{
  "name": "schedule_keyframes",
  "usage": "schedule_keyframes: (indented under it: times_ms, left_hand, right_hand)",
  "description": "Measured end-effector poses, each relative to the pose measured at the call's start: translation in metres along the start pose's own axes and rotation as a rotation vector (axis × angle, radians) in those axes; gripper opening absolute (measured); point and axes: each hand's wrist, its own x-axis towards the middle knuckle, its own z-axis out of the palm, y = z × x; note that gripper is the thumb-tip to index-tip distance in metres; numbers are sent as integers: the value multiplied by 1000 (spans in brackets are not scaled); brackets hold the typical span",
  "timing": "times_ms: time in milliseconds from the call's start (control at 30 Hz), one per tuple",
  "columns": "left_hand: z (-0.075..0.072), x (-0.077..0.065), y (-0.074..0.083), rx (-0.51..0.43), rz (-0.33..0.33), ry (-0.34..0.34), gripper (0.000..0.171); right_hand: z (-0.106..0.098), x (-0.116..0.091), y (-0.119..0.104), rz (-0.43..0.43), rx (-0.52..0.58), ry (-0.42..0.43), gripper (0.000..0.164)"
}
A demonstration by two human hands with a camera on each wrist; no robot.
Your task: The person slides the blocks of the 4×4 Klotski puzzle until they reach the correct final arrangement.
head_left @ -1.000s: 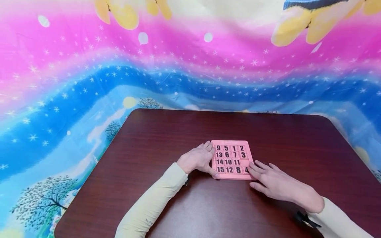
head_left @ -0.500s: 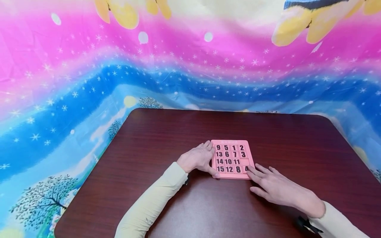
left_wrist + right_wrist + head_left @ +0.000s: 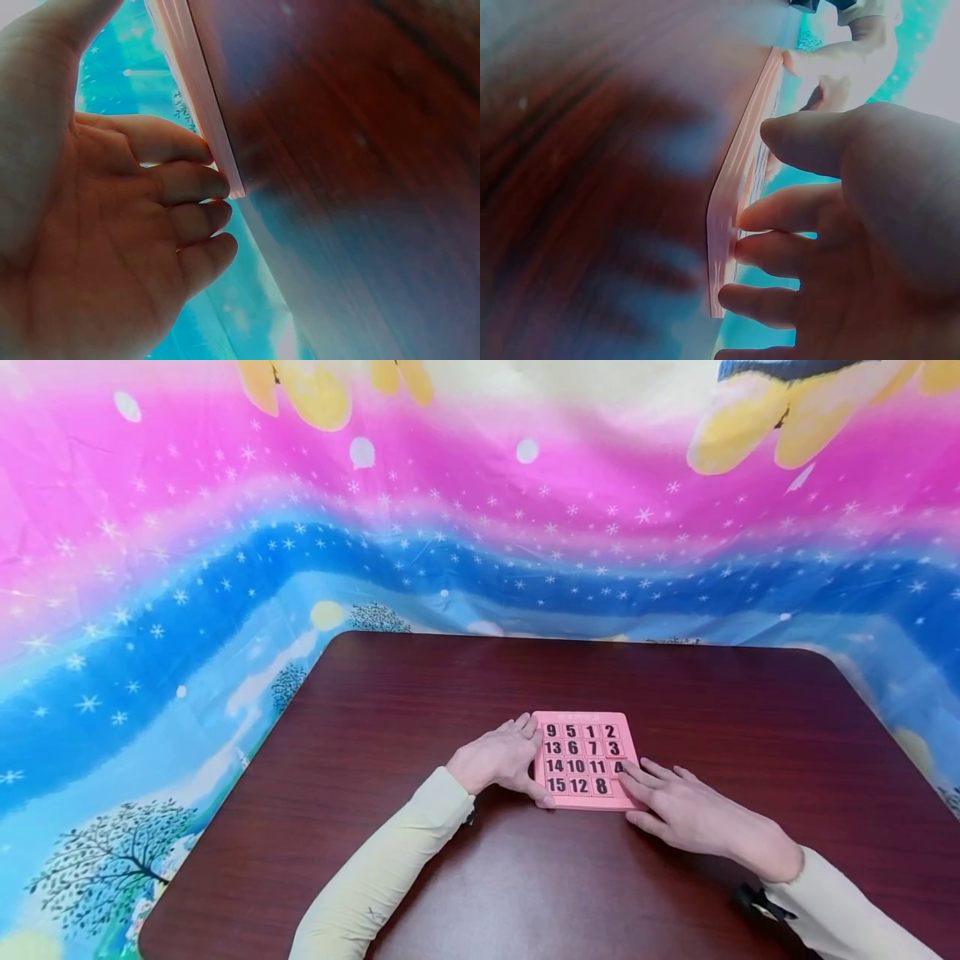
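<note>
A pink number slide puzzle (image 3: 588, 803) lies flat on the dark red-brown table. Along its left side rests my left hand (image 3: 498, 760), thumb at the near corner and fingertips at the edge, as the left wrist view also shows. From the right, my right hand (image 3: 686, 806) reaches over the frame with extended fingers. One fingertip touches the 4 tile (image 3: 618, 767), partly covering it, in the third row beside the 11. Below that tile, right of the 8, the puzzle's gap shows. In the right wrist view, the thumb (image 3: 806, 142) stands apart from the fingers.
The table (image 3: 450, 693) has rounded far corners. Behind it hangs a cloth backdrop (image 3: 480, 527) in pink and blue with snowflakes and trees. Both forearms wear pale yellow sleeves, and a dark device (image 3: 761, 903) sits at the right wrist.
The 4 tile has slid away from me, from the bottom row into the third row, under my right fingertip. My right hand has shifted slightly forward; the left has stayed put.
</note>
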Motion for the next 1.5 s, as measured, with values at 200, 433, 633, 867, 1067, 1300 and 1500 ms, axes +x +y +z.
schedule_keyframes:
  times_ms: [200, 433, 633, 867, 1067, 1300, 1500]
  left_hand:
    - [1, 0, 0, 12, -8, -6, 123]
    - [0, -2, 2, -1, -14, -7, 122]
    - [0, -1, 2, 6, -14, 2, 122]
    - [-2, -2, 2, 3, -14, -13, 121]
    - [-1, -1, 2, 7, -15, -18, 122]
    - [1, 0, 1, 7, -16, -11, 123]
    - [0, 0, 1, -5, -12, -9, 123]
  right_hand:
    - [-1, 4, 0, 23, 12, -20, 60]
    - [-2, 2, -12, -40, -13, 33, 57]
    - [-1, 1, -27, -114, -51, 60, 55]
    - [1, 2, -34, -132, -63, 63, 55]
    - [4, 0, -32, -114, -66, 45, 53]
    - [4, -2, -27, -106, -57, 54, 53]
    - [3, -9, -18, -70, -43, 19, 54]
